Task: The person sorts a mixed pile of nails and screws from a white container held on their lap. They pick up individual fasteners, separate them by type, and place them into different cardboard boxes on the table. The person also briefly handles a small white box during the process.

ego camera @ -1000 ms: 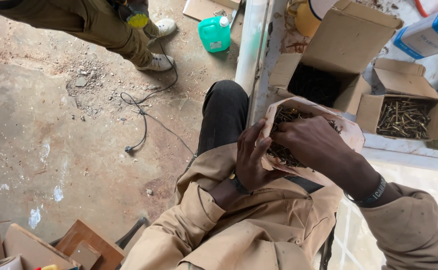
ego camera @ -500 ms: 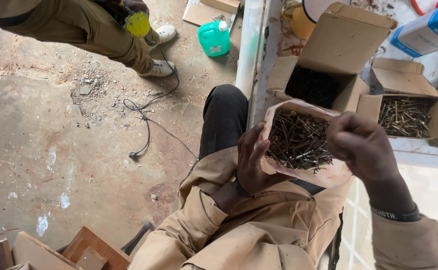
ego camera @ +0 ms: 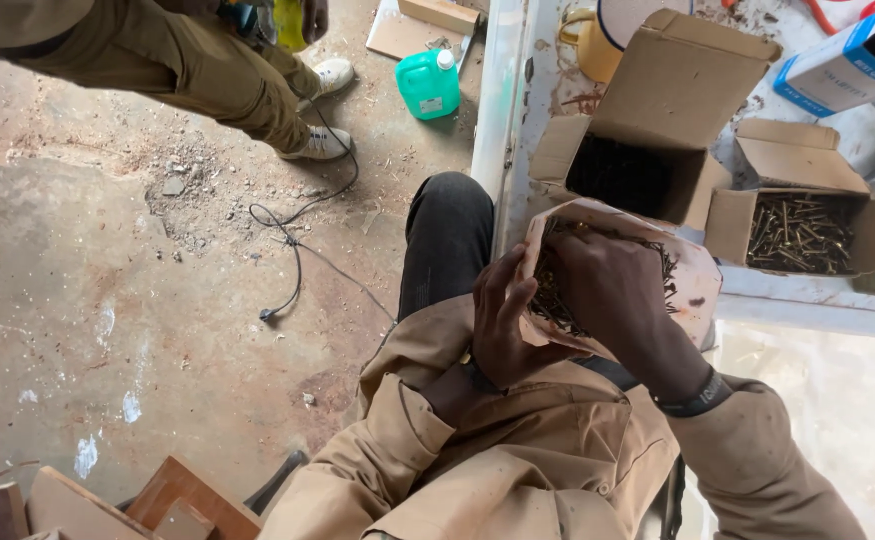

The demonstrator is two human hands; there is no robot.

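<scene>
Right hand [ego camera: 612,290] — back inside box [ego camera: 692,290]

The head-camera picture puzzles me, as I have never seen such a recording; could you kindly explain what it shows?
The camera sits on a seated person's head and looks down at their lap and hands. The left hand has its grip on the side of a torn paper packet full of dark screws, while the right hand reaches inside it. Ahead, on a worn white table, stand two open cardboard boxes: one dark inside, a smaller one holding more screws. On the concrete floor lie a black cable and a green jug, beside another person's legs.
</scene>
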